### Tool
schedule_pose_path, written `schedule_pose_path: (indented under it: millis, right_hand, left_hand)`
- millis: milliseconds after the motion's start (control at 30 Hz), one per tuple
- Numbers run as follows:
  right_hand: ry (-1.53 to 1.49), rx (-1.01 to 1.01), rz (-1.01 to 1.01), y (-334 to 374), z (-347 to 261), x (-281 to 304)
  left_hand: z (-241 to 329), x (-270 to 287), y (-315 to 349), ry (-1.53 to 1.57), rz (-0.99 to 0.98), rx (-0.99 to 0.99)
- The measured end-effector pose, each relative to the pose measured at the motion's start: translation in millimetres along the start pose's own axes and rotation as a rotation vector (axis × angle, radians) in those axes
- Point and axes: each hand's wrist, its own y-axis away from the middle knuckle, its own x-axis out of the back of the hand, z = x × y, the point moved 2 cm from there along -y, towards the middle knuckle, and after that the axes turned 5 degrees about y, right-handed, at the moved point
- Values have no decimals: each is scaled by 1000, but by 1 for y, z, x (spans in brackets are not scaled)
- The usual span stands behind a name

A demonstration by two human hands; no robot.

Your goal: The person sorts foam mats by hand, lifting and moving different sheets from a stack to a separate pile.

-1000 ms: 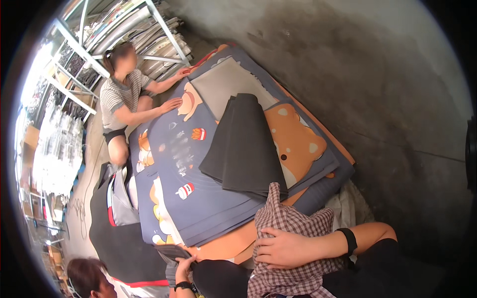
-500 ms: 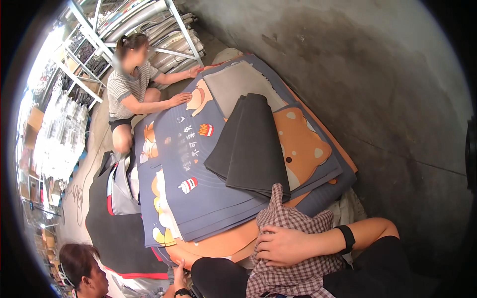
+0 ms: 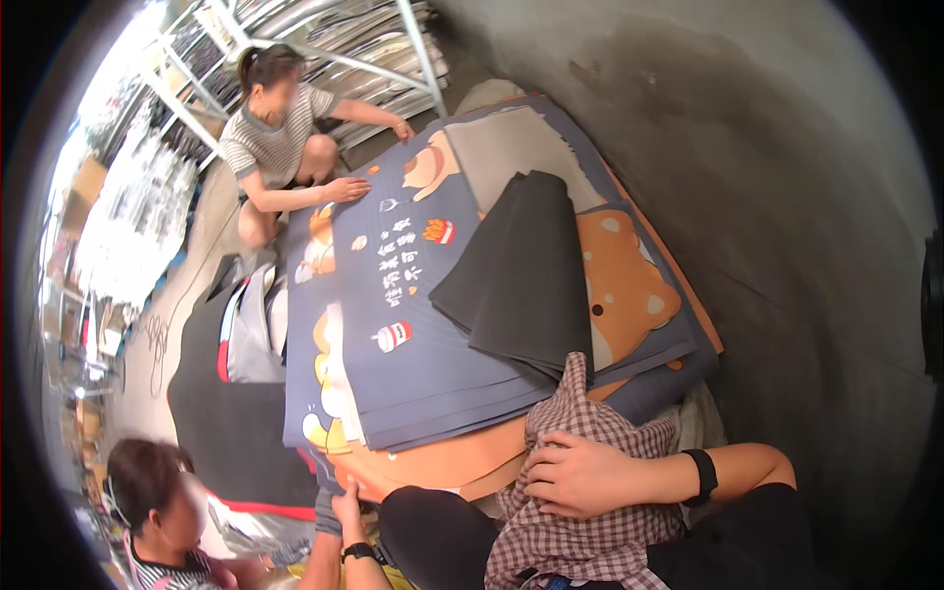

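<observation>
A stack of dark blue mats [image 3: 369, 379] with cartoon food and animal prints lies in front of me. My left hand [image 3: 346, 508], with a black watch on its wrist, grips the near left corner of the stack; its lower fingers are partly hidden. My right hand [image 3: 580, 475] rests with fingers apart on a brown-and-white checked cloth [image 3: 610, 536] draped over my lap. A black band circles that wrist. On top of the stack lie folded black sheets [image 3: 526, 280] and a grey sheet [image 3: 516, 152]. An orange bear print [image 3: 624, 285] shows beside them.
A person [image 3: 280, 138] squats at the far left, both hands at the stack's edge. Another person [image 3: 162, 511] is at lower left, a grey-gloved hand [image 3: 327, 511] beside my left hand. Black sheets [image 3: 236, 433] lie left, a metal rack [image 3: 423, 59] stands behind, a concrete wall [image 3: 787, 167] right.
The view has shifted, so the stack sits slightly right and higher. The squatting person's hands have moved along the edge. The lower-left person has come further into view, gloved hand near my left hand.
</observation>
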Motion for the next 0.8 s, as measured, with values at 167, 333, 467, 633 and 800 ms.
schedule_pose_path:
  millis: [167,333,467,633,800]
  right_hand:
    - [41,-54,-35,0,1,-1]
    - [14,-19,-101,-8,-4,5]
    - [58,-61,-126,-11,-8,10]
    - [38,-146,-216,-25,0,11]
    - [-936,-321,-912,-83,55,23]
  left_hand:
    - [27,-2,10,-670,89,-310]
    - [73,-10,37,-627,-56,-219]
    - [111,-27,58,-556,-189,-175]
    - [144,-28,78,-320,-159,-280]
    - [145,-18,40,-113,-296,-75]
